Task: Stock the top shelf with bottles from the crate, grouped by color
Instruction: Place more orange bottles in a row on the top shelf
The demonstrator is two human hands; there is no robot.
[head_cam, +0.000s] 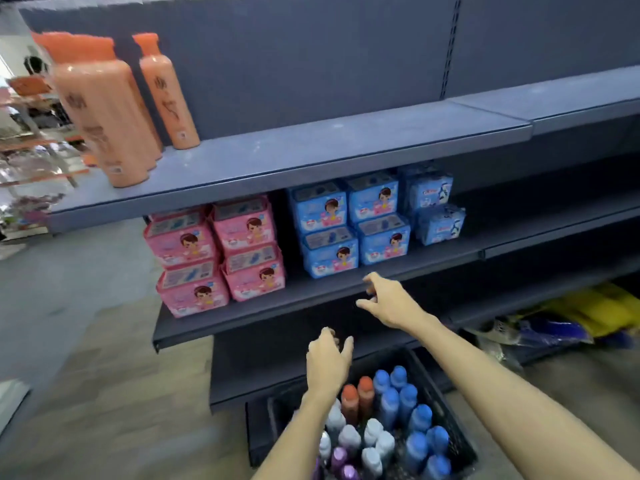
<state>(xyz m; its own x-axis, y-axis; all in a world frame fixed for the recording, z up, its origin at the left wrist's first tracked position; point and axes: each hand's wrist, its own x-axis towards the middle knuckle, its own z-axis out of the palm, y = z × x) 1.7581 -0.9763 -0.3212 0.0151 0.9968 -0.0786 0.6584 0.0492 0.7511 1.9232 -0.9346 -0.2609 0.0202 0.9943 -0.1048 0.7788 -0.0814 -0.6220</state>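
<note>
Below our hands, at the near edge of the scene, sits the black crate [446, 415], its bottles standing upright with caps toward us. Two orange bottles in crate [358, 398] stand at its far left corner, blue bottles [412, 419] fill the right side, and grey bottles [360, 436] and purple bottles [341, 460] the near left. Our left hand [327, 362] hovers just beyond those orange caps, fingers loosely spread and holding nothing; it looks the nearer one. Our right hand [389, 301] is farther off, by the middle shelf edge, fingers relaxed and empty. Up on the top shelf [311, 150], at its left end, the orange bottles on shelf [114, 109] stand grouped, tall and pale-bodied with brighter caps.
</note>
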